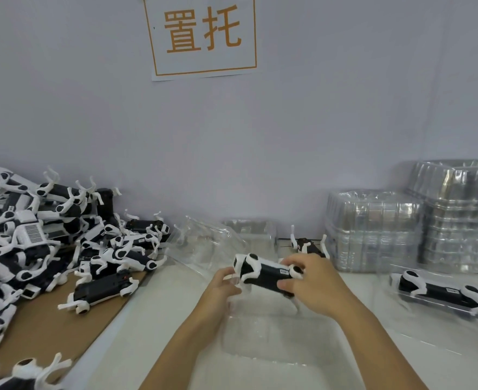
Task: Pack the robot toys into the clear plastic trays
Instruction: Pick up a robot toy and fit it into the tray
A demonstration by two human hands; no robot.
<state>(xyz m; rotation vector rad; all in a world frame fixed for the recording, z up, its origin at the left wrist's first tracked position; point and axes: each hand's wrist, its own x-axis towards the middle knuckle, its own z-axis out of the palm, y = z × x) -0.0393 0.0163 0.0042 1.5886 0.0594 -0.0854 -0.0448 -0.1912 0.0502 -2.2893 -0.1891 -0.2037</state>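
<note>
While a pale grey wall (316, 122) backs your white table (153, 319), your left hand (223, 288) and right hand (311, 282) both grip a black-and-white plastic robot-dog toy (266, 271) above a clear plastic tray (274, 339).

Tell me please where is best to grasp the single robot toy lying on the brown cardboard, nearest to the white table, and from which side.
Grip the robot toy around its long black body, coming from above. It lies on the cardboard with the body exposed, while thin white legs stick out at both ends and would probably bend or slip. The side toward the white table is free; the pile crowds the far side.
</note>
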